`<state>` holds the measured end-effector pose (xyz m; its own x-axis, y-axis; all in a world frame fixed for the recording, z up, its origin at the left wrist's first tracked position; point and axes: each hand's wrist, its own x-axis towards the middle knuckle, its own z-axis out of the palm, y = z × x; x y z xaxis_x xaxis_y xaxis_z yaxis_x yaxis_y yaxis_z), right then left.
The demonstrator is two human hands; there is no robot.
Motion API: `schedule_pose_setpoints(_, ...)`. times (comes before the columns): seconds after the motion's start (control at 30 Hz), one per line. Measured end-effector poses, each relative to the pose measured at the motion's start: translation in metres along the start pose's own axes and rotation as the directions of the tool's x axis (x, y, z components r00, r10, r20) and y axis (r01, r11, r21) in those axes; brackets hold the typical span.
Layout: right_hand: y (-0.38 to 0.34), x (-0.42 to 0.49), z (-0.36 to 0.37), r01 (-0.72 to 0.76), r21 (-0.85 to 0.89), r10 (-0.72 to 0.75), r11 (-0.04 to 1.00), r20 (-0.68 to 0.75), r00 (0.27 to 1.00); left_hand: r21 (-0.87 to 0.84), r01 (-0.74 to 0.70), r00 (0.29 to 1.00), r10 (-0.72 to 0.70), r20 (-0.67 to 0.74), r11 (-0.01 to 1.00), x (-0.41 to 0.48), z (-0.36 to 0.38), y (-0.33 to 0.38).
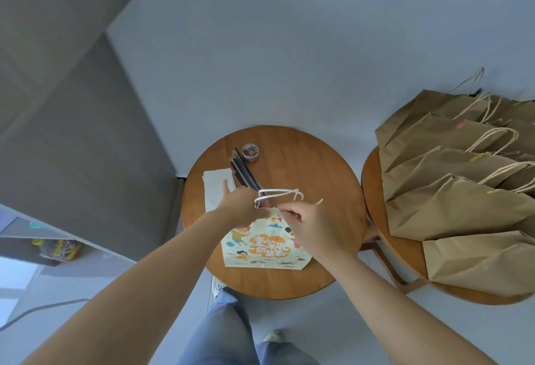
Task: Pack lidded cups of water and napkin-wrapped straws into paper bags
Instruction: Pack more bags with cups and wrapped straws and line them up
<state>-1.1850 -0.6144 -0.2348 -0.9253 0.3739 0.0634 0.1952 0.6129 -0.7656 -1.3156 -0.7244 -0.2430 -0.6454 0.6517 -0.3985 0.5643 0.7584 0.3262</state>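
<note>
**Now both hands meet at the top edge of a printed paper bag**

Watching remotely, I look down along two bare forearms reaching over a round wooden table (333,162). The printed paper bag (260,251), cream with cartoon children and orange lettering, sits on the table with its base nearest me and its mouth under the hands. I cannot tell whether it lies flat or stands tilted.

The right hand (315,227) has its fingers curled and pinches the bag's top edge. The left hand (241,205) meets the same edge, but its fingertips are hidden, so I cannot tell whether it grips or only presses.

White cord handles (278,194) loop out just beyond the grip. Beyond and left of it lie black straws (246,173), white napkins (214,190) and a small tub of coloured paper clips (251,152). Well to the right, brown paper bags (451,214) crowd a second table (372,182). No cup is in view.

I judge the bag to be light, thin and easily creased. It is best held along its stiffer top edge or by the cords. With water inside, it should be supported at the base and kept upright.
</note>
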Motion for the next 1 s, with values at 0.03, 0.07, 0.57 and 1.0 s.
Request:
schedule_pose_setpoints(0.03, 0.0, 0.006, 0.003, 0.06, -0.05, -0.059, 0.997, 0.008, 0.998, 0.014, -0.004, 1.0, 0.004, 0.001, 1.0, 0.001, 0.001, 0.0)
schedule_pose_setpoints(0.07, 0.0, 0.011, 0.005, 0.097, -0.105, -0.096, 0.99, 0.019, 0.995, 0.035, -0.016, 1.0, 0.016, 0.001, 0.999, 0.001, 0.002, 0.0)
schedule_pose_setpoints(0.57, 0.0, 0.028, 0.0, 0.059, -0.173, -0.04, 0.983, 0.109, 0.993, 0.031, -0.05, 0.999, 0.05, 0.012, 0.998, -0.001, -0.001, 0.002)
schedule_pose_setpoints(1.0, 0.009, 0.019, 0.006, 0.404, -0.522, -0.245, 0.751, 0.348, 0.905, 0.011, -0.04, 0.999, 0.04, -0.034, 0.999, -0.007, -0.012, 0.005)
